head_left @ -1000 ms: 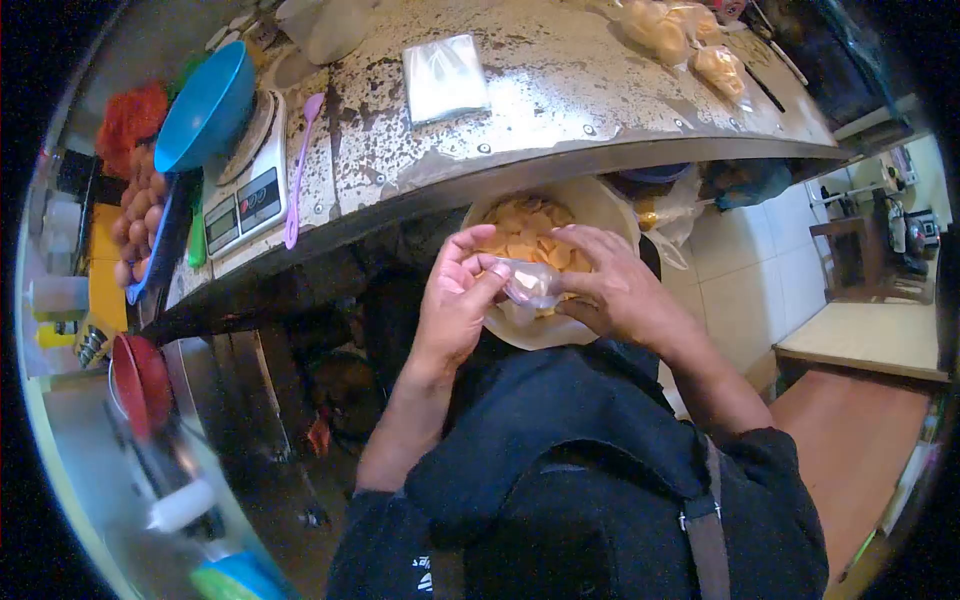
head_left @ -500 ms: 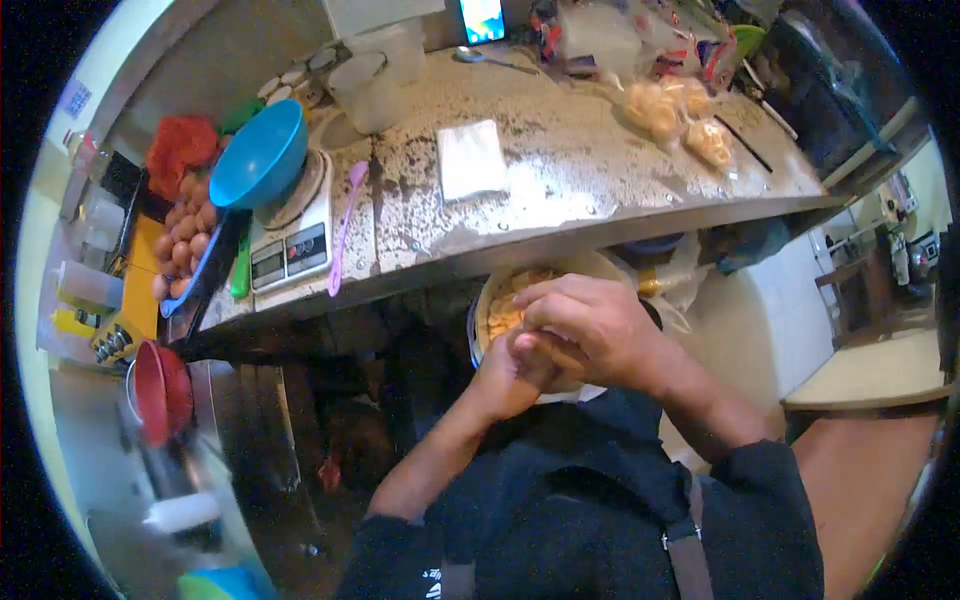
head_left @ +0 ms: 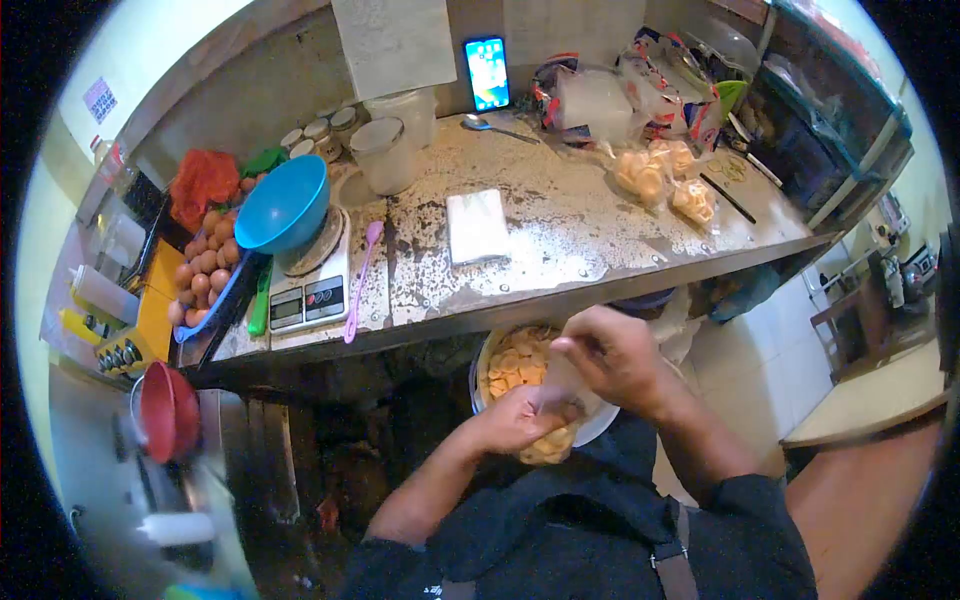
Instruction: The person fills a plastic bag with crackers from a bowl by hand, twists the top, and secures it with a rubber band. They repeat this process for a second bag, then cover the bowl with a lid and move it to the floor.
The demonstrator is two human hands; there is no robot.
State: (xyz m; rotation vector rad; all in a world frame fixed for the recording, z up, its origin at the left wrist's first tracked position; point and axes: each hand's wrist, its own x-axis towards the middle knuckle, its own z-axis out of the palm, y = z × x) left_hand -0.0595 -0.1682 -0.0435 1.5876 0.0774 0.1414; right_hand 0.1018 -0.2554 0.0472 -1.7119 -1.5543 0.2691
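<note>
My left hand [head_left: 505, 422] is closed around the neck of a clear plastic bag [head_left: 548, 446], whose lower part bulges with pale yellow-orange pieces. Above it, my right hand [head_left: 618, 362] pinches the bag's upper end, with the see-through plastic stretched between both hands. Beneath my hands stands a white bucket [head_left: 598, 428] in front of my apron. Flat yellow-orange pieces [head_left: 518, 362] fill what I can see of it; my hands and the bag cover the rest.
A worn table holds a stack of white sheets [head_left: 477, 228], a scale [head_left: 310, 303] under a blue bowl [head_left: 284, 205], a pink spoon [head_left: 363, 280], eggs [head_left: 208, 268], filled bags [head_left: 643, 176] and a lit phone [head_left: 487, 75]. Its front edge [head_left: 560, 291] lies just beyond the bucket.
My hands have moved apart, the right one rising off the left, so the plastic between them and the filled bag below now show. The view has tilted up a little.
</note>
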